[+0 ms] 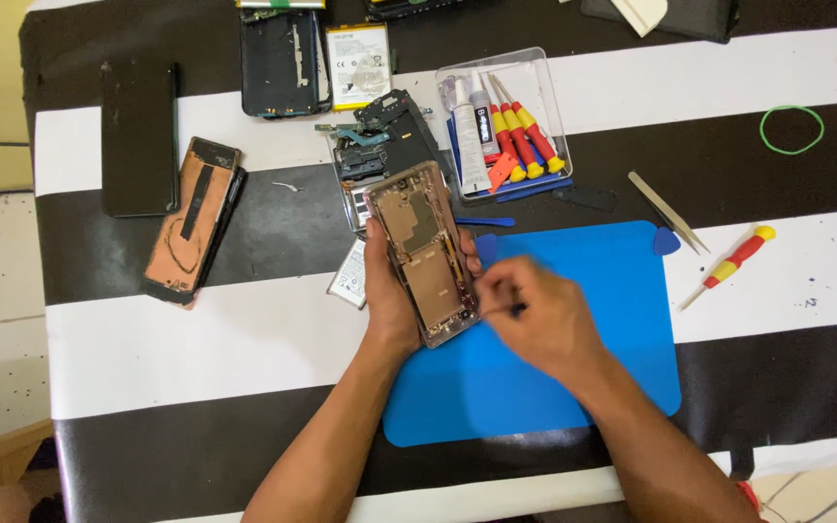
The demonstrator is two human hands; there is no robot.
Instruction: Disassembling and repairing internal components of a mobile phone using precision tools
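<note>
The left hand [391,291] clamps the opened phone [422,254] over the blue mat [612,320]; the right hand [535,315], grip pinching a thin dark tool [516,310], should work gently along its edge.

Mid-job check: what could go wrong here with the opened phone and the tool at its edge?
The left hand holds the opened phone off the blue mat; a slip could drop it. The right hand works a thin dark tool at its edge, which might gouge exposed parts. Loose parts lie close behind.

Phone-repair bench: opened phones [283,60], screwdrivers [520,136]
</note>
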